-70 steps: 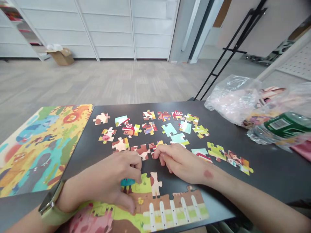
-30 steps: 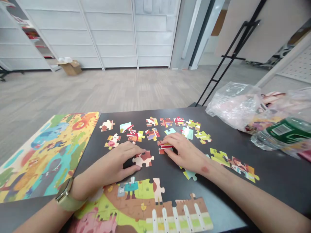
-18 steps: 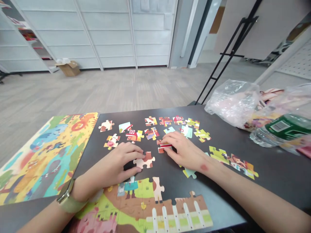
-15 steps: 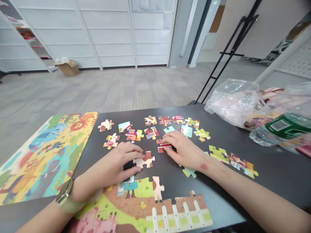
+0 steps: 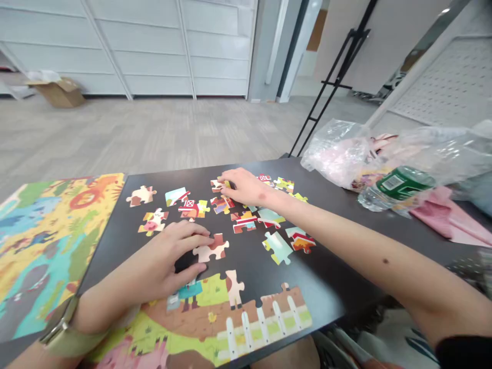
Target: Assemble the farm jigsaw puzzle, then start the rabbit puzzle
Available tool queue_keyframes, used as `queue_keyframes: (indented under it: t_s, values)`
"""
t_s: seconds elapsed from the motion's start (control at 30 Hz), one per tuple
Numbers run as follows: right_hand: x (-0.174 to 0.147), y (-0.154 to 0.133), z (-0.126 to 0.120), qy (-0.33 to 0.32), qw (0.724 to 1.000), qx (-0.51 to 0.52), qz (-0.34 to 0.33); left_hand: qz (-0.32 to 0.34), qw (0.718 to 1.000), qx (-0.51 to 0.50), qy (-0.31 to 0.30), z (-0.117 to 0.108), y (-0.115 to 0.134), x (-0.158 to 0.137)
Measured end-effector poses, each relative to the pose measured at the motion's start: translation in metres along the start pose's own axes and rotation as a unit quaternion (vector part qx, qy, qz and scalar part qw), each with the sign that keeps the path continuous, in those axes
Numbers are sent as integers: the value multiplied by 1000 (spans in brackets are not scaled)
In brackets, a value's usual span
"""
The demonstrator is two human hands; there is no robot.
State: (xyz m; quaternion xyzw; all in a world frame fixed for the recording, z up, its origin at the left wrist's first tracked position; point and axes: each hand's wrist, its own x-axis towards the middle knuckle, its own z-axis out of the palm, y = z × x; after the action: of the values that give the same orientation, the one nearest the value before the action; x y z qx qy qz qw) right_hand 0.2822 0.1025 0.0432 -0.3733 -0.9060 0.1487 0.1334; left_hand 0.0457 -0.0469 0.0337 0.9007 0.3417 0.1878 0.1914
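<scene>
Table: a dark table (image 5: 246, 259) carries everything being worked on, with the two hands over its middle and far part.
Picture sheet: a bright animal picture (image 5: 65, 241) lies flat at the left, apart from the joined section.
Joined section: this block of puzzle (image 5: 200, 328) lies along the near edge, showing a pig, a path and a white fence. It looks like the finished part; its far edge is uneven, with the cow-leg piece (image 5: 233, 289) jutting out. The left wrist covers some of it.
Left hand: the hand (image 5: 172, 256) rests low, thumb well apart from the fingers, fingertips touching a piece without clearly gripping it.
Right hand: the hand (image 5: 244, 187) reaches to the far row, fingers bent and the gap to the thumb narrow, over a spotted piece (image 5: 216, 186). Whether it is pinched cannot be told.
Loose pieces: a good many lie scattered beyond the block, among them a cow-face piece (image 5: 154, 221), a barn piece (image 5: 193, 209) and a pale blue piece (image 5: 277, 246). A fair share seems left to join.
Brown-and-white piece: it (image 5: 215, 250) lies flat under the left fingertips, just beyond the joined section and apart from it.
</scene>
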Motion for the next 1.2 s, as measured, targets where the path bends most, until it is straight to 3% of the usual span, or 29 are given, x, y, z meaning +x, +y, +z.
queue_keyframes:
  t_s: [0.2, 0.4, 0.6, 0.8, 1.0, 1.2]
  values:
    - [37, 2, 8, -38, 999, -18, 23, 26, 998, 11, -47, -6, 11, -2]
    - [43, 3, 2, -66, 998, -12, 15, 35, 993, 15, -108, 0, 22, -2]
    - [31, -2, -7, -30, 999, -14, 2, 10, 990, 11, -137, -3, 24, -3]
    - [-38, -22, -33, 47, 997, 21, -59, -25, 987, 3, -159, -13, 24, -6]
    - [-139, -49, -32, -56, 988, 115, -80, -58, 987, 21, -146, -24, 27, -14]
    - [-174, -50, -17, -71, 988, 108, -82, -28, 991, 22, -129, -24, 25, -16]
